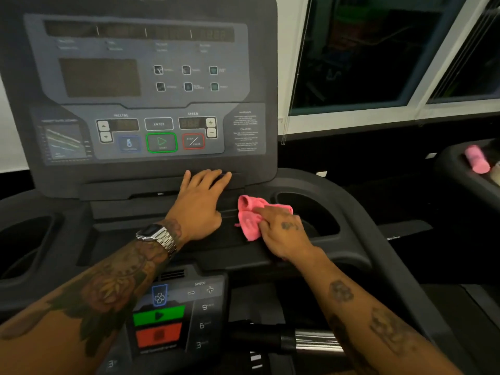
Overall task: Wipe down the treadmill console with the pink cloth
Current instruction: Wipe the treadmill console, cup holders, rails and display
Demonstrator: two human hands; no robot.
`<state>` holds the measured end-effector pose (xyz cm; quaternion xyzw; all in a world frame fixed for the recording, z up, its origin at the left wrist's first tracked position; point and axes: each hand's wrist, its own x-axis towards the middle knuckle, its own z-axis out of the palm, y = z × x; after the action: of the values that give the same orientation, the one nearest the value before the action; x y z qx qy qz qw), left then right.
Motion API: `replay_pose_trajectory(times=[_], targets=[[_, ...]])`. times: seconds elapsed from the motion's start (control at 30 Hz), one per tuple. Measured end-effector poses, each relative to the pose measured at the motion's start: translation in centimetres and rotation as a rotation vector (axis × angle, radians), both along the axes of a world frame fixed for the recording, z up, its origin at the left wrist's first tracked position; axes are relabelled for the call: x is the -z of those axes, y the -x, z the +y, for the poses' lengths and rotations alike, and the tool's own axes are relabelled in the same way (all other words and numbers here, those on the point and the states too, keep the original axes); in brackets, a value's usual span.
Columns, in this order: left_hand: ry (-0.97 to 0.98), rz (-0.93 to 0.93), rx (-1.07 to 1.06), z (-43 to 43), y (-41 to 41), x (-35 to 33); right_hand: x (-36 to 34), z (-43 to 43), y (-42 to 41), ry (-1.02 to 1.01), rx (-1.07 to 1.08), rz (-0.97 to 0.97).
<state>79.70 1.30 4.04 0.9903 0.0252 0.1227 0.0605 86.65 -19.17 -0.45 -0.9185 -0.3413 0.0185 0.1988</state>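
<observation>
Now mid-wipe: right hand (pixel 284 234) presses bunched pink cloth (pixel 250 219) on console (pixel 151 169) ledge, centre frame, fingers loosely curled over it; left hand (pixel 201 201) flat, braced. Next likely: sweep across ledge.

A pink bottle (pixel 477 159) lies on the neighbouring machine (pixel 446 169), under dark windows (pixel 365 50)

Gym – treadmill console (pixel 151 85), second treadmill (pixel 465 169)
</observation>
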Motion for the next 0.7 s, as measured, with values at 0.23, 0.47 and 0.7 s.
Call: replay_pose_trajectory(times=[0.23, 0.47, 0.7], targets=[[0.012, 0.008, 0.01, 0.1, 0.1, 0.2, -0.1, 4.1, -0.1, 0.138, -0.079, -0.244], [0.04, 0.024, -0.005, -0.1, 0.0, 0.1, 0.3, 2.7, 2.0, 0.138, -0.247, -0.2], [0.037, 0.014, 0.008, 0.1, 0.3, 0.0, -2.3, -1.8, 2.6, -0.203, -0.226, 0.275]])
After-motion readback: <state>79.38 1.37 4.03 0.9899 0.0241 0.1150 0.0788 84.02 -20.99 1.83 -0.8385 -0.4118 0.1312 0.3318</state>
